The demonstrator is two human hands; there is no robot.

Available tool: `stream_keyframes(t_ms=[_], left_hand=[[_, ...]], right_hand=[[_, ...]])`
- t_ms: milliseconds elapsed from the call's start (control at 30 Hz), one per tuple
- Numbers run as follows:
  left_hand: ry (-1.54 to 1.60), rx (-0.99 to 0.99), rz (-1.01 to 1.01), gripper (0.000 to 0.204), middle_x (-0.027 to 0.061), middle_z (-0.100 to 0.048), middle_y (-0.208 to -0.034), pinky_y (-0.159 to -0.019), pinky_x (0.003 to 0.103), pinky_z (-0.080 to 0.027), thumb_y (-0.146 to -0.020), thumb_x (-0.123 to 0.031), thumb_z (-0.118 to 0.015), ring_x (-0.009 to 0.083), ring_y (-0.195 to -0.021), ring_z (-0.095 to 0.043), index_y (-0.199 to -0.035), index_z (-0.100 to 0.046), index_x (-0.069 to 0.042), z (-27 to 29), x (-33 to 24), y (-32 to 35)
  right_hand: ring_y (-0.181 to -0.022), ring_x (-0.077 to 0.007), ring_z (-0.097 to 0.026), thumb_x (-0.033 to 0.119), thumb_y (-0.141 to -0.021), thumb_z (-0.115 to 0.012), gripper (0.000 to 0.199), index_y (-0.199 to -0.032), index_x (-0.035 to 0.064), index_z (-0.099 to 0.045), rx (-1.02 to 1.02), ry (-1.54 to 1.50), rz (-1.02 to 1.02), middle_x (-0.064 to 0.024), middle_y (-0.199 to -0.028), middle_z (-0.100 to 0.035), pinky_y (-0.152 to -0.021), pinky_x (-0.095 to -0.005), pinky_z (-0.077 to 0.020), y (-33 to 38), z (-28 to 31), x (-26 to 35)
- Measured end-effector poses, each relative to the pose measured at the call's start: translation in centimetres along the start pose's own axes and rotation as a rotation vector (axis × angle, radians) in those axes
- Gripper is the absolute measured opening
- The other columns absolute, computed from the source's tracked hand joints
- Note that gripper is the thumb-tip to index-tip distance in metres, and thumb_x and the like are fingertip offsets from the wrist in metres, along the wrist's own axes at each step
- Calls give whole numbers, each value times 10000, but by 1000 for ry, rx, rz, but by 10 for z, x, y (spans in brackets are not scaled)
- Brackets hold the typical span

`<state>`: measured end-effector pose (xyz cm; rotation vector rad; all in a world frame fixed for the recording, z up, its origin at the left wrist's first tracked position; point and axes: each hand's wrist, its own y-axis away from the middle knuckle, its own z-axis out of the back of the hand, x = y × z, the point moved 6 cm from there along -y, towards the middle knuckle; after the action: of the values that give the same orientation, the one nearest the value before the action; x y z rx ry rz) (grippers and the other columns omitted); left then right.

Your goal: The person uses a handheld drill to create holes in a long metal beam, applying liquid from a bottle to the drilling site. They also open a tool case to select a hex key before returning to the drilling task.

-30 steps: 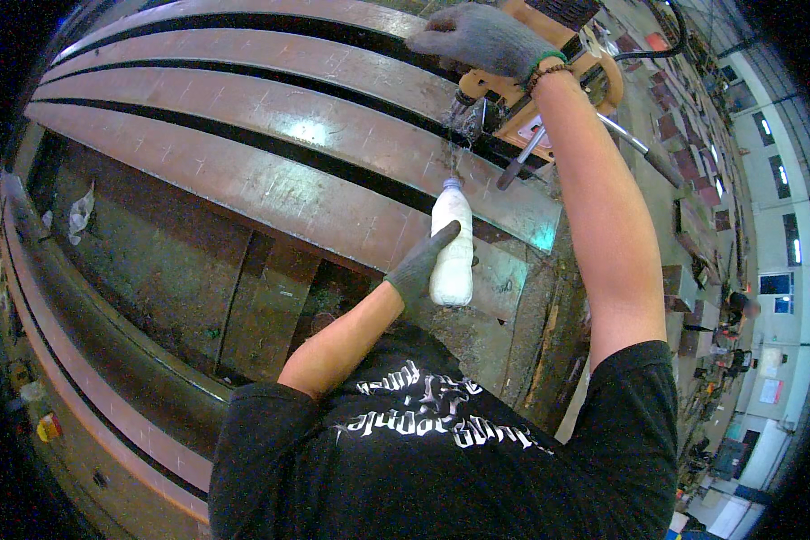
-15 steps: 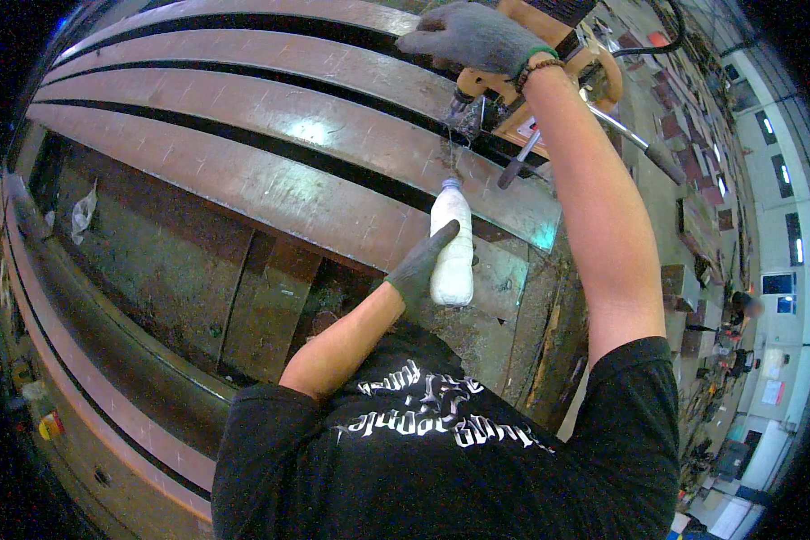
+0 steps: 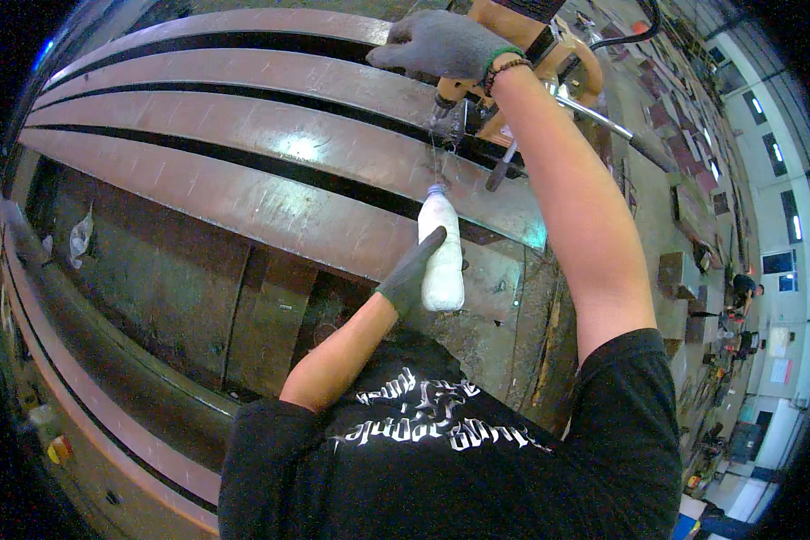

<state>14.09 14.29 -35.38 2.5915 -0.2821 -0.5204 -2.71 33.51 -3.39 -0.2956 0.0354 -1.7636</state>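
My left hand point(image 3: 411, 270), in a dark grey glove, grips a white plastic squeeze bottle point(image 3: 442, 247) held upright, its nozzle pointing up toward a drill bit. My right hand point(image 3: 438, 43), in a grey glove, rests on top of an orange drilling machine point(image 3: 522, 54) that stands on a long rusty steel beam point(image 3: 243, 135). The bit point(image 3: 447, 121) under the machine sits just above the bottle's tip. A metal lever handle point(image 3: 603, 121) sticks out to the right of the machine.
Several long steel beams point(image 3: 198, 211) lie side by side with dark gaps between them. A crumpled white scrap point(image 3: 80, 238) lies at the left below the beams. Workshop floor with steel pieces and another person point(image 3: 743, 286) lies far right.
The bottle and my left hand have shifted very slightly; my right hand stays on the machine. Otherwise nothing visibly changed.
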Motion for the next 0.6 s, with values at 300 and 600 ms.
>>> stream_keyframes(t_ms=[300, 600], left_hand=[[26, -19, 7, 567, 131, -742, -1047, -748, 406, -642, -990, -517, -706, 250, -860, -746, -1282, -626, -37, -1, -1, 2], [30, 15, 31, 591, 126, -738, -1040, -741, 400, -637, -997, -540, -686, 241, -853, -739, -1307, -602, -44, 1, 3, 2]], right_hand=[[-634, -234, -682, 666, -915, -649, 628, -975, 57, -784, 45, -52, -29, -85, -756, -731, -603, -405, -555, -1, -6, -2], [-919, -345, -739, 625, -946, -620, 672, -1104, -11, -769, 196, -71, -132, -192, -973, -775, -858, -435, -568, 8, 3, 10]])
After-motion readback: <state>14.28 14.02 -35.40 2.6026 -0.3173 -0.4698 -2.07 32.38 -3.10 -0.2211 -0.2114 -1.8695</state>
